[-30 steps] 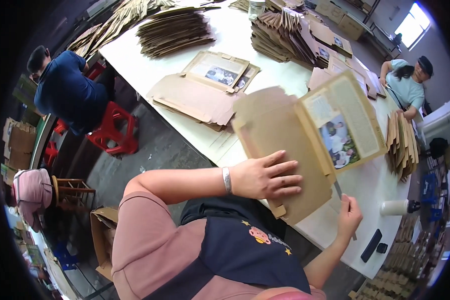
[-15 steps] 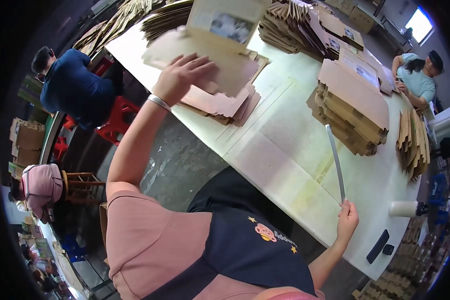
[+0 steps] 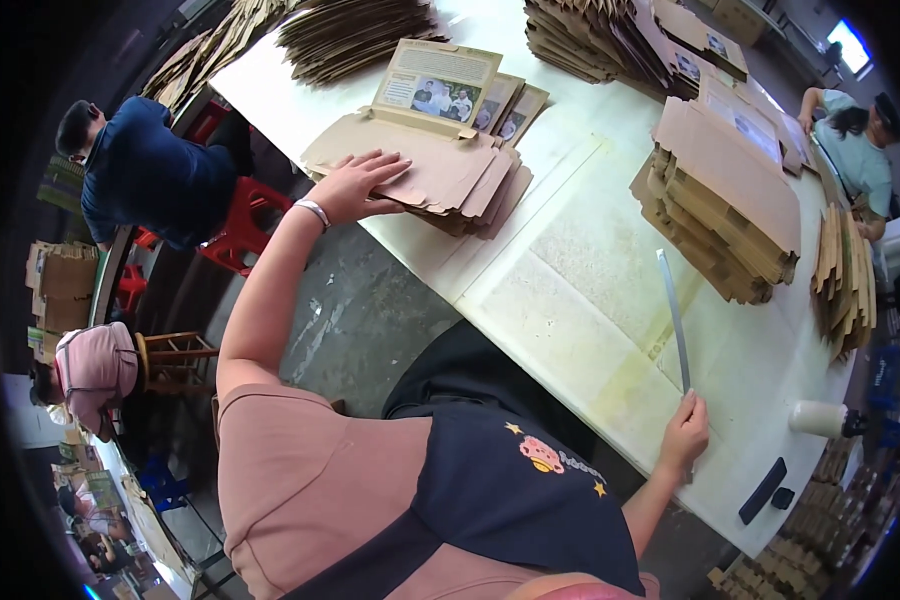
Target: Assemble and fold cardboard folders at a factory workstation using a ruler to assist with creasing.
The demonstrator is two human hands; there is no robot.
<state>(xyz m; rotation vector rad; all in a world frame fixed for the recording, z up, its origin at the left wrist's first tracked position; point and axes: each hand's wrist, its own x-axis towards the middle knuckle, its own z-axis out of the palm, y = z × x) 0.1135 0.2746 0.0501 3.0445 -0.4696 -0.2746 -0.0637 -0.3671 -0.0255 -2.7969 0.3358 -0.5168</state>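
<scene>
1. The left hand [image 3: 355, 190] lies open and flat on a cardboard stack [image 3: 435, 165] at the table [image 3: 560, 270] edge.
2. The right hand [image 3: 686, 434] grips a grey strip [image 3: 675, 325] by its near end.

I'd call this a workshop for cardboard goods: flat brown folders [image 3: 445, 175] lie stacked under the left fingers [image 3: 388, 168], with taller piles [image 3: 355, 42] beyond them on a long white worktable [image 3: 545, 295]. Left of those fingers I see a co-worker in dark blue [image 3: 150, 180] on a red stool [image 3: 232, 240]; far beyond the right fingers [image 3: 692, 410], another in a pale top [image 3: 858, 165].
</scene>
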